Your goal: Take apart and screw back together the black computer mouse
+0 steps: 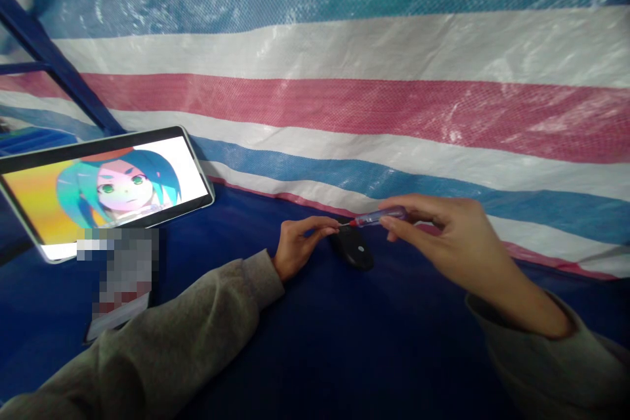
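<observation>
My right hand [445,226] grips a small screwdriver [378,215] by its clear purple handle, between thumb and fingers. The screwdriver lies nearly level, its red collar and thin metal shaft pointing left. At the shaft's tip, my left hand [299,243] is closed in a pinch; whatever sits between its fingertips is too small to make out. Directly below the shaft, a black computer mouse [355,251] with a small pale round mark rests on the dark blue surface [335,341]. The far end of the mouse is partly covered by the screwdriver and my left fingertips.
To the left, a tablet [209,193] in a pale case stands tilted, showing a cartoon picture. A phone-like object [121,318], partly blurred out, lies in front of it. Behind hangs a striped plastic sheet [344,105], and a blue frame bar [73,75] slants at upper left.
</observation>
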A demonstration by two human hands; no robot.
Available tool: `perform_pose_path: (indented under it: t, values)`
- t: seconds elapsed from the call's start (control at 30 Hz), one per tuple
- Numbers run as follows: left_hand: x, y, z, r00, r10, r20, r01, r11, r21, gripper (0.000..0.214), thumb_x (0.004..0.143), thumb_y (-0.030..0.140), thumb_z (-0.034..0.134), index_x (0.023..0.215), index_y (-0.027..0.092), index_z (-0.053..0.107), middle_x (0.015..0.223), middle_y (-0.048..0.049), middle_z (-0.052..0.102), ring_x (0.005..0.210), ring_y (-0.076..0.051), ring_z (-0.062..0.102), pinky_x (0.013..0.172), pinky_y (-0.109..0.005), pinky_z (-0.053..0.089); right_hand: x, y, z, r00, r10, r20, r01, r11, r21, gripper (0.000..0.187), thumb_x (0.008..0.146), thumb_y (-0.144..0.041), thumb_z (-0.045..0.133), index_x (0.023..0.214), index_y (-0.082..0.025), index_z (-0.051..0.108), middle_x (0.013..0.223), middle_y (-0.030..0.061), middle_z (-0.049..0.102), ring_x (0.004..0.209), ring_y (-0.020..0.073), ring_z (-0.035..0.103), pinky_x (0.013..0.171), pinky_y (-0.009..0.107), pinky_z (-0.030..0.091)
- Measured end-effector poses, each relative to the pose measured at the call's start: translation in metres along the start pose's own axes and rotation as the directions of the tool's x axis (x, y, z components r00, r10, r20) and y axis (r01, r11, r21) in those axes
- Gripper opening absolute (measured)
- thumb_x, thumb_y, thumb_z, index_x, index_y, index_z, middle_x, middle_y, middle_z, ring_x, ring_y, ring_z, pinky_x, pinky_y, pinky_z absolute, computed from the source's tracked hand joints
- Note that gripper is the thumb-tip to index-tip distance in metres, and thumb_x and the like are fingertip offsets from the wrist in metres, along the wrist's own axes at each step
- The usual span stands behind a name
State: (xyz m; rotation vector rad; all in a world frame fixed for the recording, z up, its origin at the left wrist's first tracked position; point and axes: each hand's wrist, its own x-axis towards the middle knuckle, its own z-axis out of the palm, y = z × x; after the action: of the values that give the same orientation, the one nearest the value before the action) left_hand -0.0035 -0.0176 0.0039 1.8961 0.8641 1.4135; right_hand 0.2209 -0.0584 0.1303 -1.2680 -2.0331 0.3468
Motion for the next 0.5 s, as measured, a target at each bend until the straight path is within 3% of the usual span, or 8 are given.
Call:
perform_pose_path:
  t: [0.27,0.5]
  values:
    - [0.0017,0.0012,0.0011,0.999,-0.02,-0.03,0.019,0.999,-0.042,0.015,0.088,0.028,0.067,0.097,0.017,0.073,0.088,-0.0022,0.076,0.08,-0.016,0.073,0.079,-0.024,0.059,0.001,0.0006,0.001,1.0,-0.011,-0.024,0.011,1.0,-0.002,0.015,0.084,-0.033,0.064,0.094,-0.026,0.073,0.071,-0.0018,0.074,0.065,0.0161,0.07,0.063,0.026,0.053]
    - [0.0005,0.0023,-0.0006,1.0,-0.025,-0.002,0.025,0.999,0.035,0.019,0.093,0.03,0.059,0.102,0.019,0.073,0.094,-0.0021,0.076,0.085,-0.015,0.072,0.082,-0.025,0.057,0.0003,0.0008,0.0016,1.0,0.024,0.013,-0.023,1.0,-0.012,0.016,0.084,-0.036,0.064,0.092,-0.025,0.074,0.075,0.0002,0.075,0.067,0.0197,0.071,0.065,0.031,0.055]
